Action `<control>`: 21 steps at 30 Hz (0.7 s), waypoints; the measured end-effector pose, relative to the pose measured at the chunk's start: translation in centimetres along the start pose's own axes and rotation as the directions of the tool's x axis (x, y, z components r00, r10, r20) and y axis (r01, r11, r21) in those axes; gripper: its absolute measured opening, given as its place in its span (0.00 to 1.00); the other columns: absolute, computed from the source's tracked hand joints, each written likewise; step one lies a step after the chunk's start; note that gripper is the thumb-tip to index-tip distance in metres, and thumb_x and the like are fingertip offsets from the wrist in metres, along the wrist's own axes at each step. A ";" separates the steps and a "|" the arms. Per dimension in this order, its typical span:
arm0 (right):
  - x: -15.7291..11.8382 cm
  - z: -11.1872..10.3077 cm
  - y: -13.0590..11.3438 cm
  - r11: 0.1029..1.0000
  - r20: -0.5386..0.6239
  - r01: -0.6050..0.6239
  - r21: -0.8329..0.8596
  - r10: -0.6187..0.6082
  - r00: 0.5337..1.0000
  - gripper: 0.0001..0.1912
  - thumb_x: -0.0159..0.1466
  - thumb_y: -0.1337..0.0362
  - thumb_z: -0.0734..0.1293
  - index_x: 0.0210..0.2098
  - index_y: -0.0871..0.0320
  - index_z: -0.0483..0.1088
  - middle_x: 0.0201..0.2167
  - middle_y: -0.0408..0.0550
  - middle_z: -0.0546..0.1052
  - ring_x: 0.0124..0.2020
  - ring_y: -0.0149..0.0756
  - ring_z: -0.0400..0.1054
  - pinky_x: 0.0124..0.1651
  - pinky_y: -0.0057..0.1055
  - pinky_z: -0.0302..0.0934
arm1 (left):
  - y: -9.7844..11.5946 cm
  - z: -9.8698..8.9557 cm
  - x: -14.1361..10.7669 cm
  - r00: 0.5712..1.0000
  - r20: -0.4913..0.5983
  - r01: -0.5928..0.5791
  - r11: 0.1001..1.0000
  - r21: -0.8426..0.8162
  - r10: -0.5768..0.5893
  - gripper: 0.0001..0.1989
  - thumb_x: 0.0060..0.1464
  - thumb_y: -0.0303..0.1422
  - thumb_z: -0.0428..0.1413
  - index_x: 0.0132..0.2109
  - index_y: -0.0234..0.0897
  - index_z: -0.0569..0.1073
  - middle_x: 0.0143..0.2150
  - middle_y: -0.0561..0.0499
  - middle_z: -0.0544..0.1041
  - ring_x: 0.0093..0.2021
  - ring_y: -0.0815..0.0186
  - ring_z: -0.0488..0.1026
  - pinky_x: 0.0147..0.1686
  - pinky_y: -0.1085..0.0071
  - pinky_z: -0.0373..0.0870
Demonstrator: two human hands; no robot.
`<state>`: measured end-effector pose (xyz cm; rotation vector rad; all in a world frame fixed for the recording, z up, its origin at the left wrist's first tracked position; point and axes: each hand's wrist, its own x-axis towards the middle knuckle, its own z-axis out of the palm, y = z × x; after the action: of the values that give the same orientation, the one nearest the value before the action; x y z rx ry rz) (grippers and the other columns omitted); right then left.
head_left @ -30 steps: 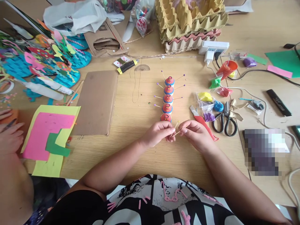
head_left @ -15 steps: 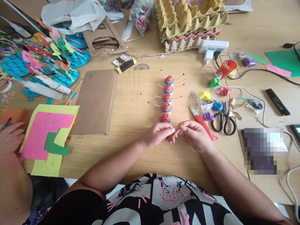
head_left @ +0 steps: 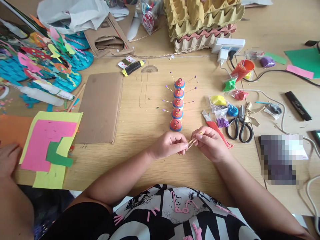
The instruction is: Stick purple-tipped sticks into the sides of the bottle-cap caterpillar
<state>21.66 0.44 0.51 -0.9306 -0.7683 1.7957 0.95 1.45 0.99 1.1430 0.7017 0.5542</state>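
Thin wooden toothpicks point(head_left: 192, 142) span the small gap between my hands, just in front of a row of clay figures. Their left ends are pinched by my left hand point(head_left: 171, 144). My right hand point(head_left: 210, 141) pinches the other side, where a small yellow bit point(head_left: 200, 133) shows at the fingertips. The figures are red and blue domes with yellow smiling faces. The nearest figure point(head_left: 176, 125) has no sticks in its sides, while a figure farther back point(head_left: 178, 103) carries two purple-tipped sticks.
A red utility knife point(head_left: 217, 130) lies by my right hand, with scissors point(head_left: 240, 125) beyond. Bagged clay point(head_left: 218, 100) and an orange cone cup point(head_left: 243, 69) sit farther right. Cardboard point(head_left: 100, 108) and coloured paper point(head_left: 47, 146) lie left, near another person's hand point(head_left: 8, 158). Egg trays point(head_left: 200, 26) are stacked behind.
My hands have drawn slightly apart, the right one shifting a little right, so more of the toothpicks shows. At far left, the other person's hand has moved down and left.
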 end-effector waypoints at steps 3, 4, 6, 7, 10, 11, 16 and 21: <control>0.1 -0.3 -0.2 0.996 -0.038 0.063 0.058 -0.061 0.997 0.14 0.55 0.59 0.81 0.25 0.56 0.74 0.24 0.40 0.76 0.25 0.26 0.67 0.29 0.23 0.63 | 0.2 0.0 -0.1 0.999 0.029 -0.018 0.999 0.042 0.017 0.08 0.56 0.30 0.59 0.29 0.32 0.74 0.25 0.51 0.76 0.26 0.73 0.71 0.29 0.77 0.68; 0.2 -0.3 -0.2 0.995 -0.037 0.074 0.070 -0.071 0.997 0.15 0.55 0.59 0.81 0.25 0.56 0.73 0.24 0.40 0.75 0.25 0.26 0.67 0.29 0.23 0.63 | 0.2 0.0 -0.2 0.999 0.044 -0.019 0.998 0.054 0.017 0.09 0.56 0.29 0.59 0.28 0.32 0.74 0.25 0.51 0.76 0.26 0.73 0.72 0.29 0.77 0.68; 0.2 -0.4 -0.2 0.994 -0.024 0.083 0.070 -0.081 0.996 0.15 0.55 0.58 0.81 0.24 0.56 0.73 0.23 0.40 0.74 0.25 0.26 0.66 0.29 0.24 0.63 | 0.3 0.0 -0.2 0.997 0.079 -0.012 0.997 0.074 0.006 0.12 0.59 0.31 0.57 0.28 0.31 0.75 0.25 0.50 0.76 0.27 0.72 0.72 0.29 0.77 0.69; 0.1 -0.4 -0.2 0.995 -0.018 0.085 0.059 -0.084 0.996 0.14 0.56 0.59 0.80 0.24 0.56 0.73 0.23 0.40 0.74 0.25 0.27 0.66 0.29 0.24 0.63 | 0.3 0.0 -0.3 0.995 0.097 -0.012 0.997 0.081 0.004 0.13 0.61 0.33 0.56 0.29 0.31 0.76 0.26 0.49 0.77 0.27 0.72 0.73 0.29 0.76 0.69; 0.0 -0.2 -0.1 0.996 0.006 0.086 0.021 -0.086 0.996 0.14 0.56 0.59 0.80 0.25 0.56 0.73 0.23 0.41 0.74 0.26 0.28 0.67 0.28 0.25 0.63 | 0.1 0.0 -0.3 0.993 0.111 -0.038 0.997 0.069 0.030 0.12 0.63 0.34 0.56 0.37 0.30 0.80 0.30 0.47 0.79 0.31 0.71 0.75 0.32 0.76 0.71; -0.1 -0.1 -0.1 0.996 0.017 0.086 0.011 -0.086 0.996 0.13 0.57 0.59 0.80 0.26 0.55 0.73 0.23 0.41 0.74 0.26 0.29 0.67 0.28 0.26 0.63 | 0.0 0.0 -0.3 0.994 0.098 -0.052 0.997 0.054 0.047 0.11 0.62 0.34 0.57 0.40 0.31 0.80 0.31 0.47 0.79 0.32 0.71 0.75 0.33 0.75 0.72; -0.1 0.0 0.0 0.992 0.067 0.124 -0.019 -0.122 0.990 0.11 0.59 0.61 0.79 0.28 0.55 0.74 0.25 0.41 0.75 0.26 0.28 0.68 0.28 0.27 0.64 | -0.2 0.0 -0.3 0.996 0.041 -0.082 0.996 0.020 0.081 0.08 0.60 0.33 0.59 0.39 0.32 0.79 0.30 0.49 0.78 0.31 0.71 0.75 0.33 0.75 0.73; 0.1 0.0 0.2 0.985 0.096 0.170 -0.041 -0.166 0.981 0.08 0.60 0.62 0.78 0.29 0.54 0.76 0.27 0.42 0.77 0.30 0.30 0.71 0.31 0.28 0.67 | -0.1 0.1 -0.3 0.997 0.042 -0.068 0.997 0.034 0.067 0.09 0.60 0.35 0.59 0.38 0.31 0.78 0.30 0.49 0.77 0.31 0.71 0.75 0.33 0.75 0.72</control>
<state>21.55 0.48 0.30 -0.7935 -0.9259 1.6872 0.84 1.17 0.94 1.2114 0.6418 0.5760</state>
